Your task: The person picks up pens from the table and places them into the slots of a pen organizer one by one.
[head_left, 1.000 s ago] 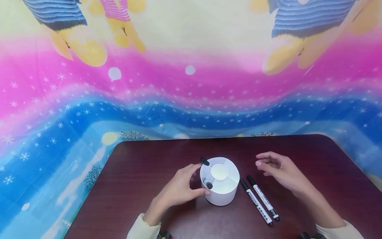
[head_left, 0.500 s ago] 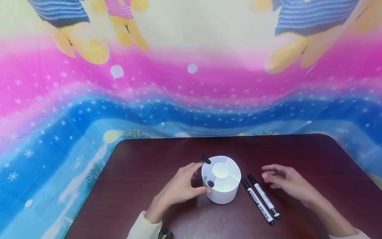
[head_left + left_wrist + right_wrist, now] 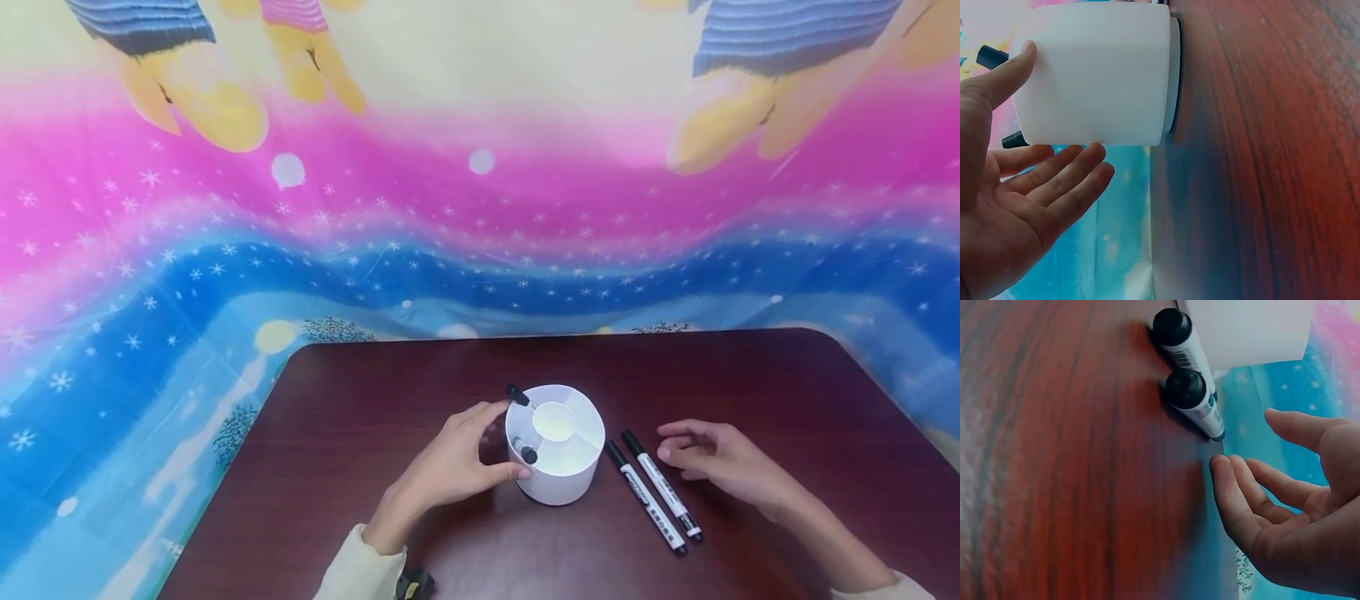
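A round white pen holder [image 3: 558, 490] with divided compartments stands upright on the table. My left hand [image 3: 453, 467] holds it from the left, thumb on the near side and fingers on the far side. In the left wrist view the thumb and fingertips touch its wall [image 3: 1097, 75]. Two black-capped markers, one at the back [image 3: 516, 394] and one at the front [image 3: 528, 454], lean in its left compartments. My right hand [image 3: 731, 467] hovers with loosely bent fingers, holding nothing. Just left of it lie two whiteboard markers, the nearer-to-holder marker [image 3: 648, 500] and the other marker [image 3: 663, 485].
The dark red-brown wooden table [image 3: 390, 383] has rounded far corners. Behind it hangs a colourful printed cloth [image 3: 480, 217] with snowflakes and cartoon figures. A small black object [image 3: 415, 583] shows at the left sleeve [image 3: 363, 567].
My right hand has drawn a little to the right and toward me, then stays beside the markers. The left hand keeps its place on the pen holder.
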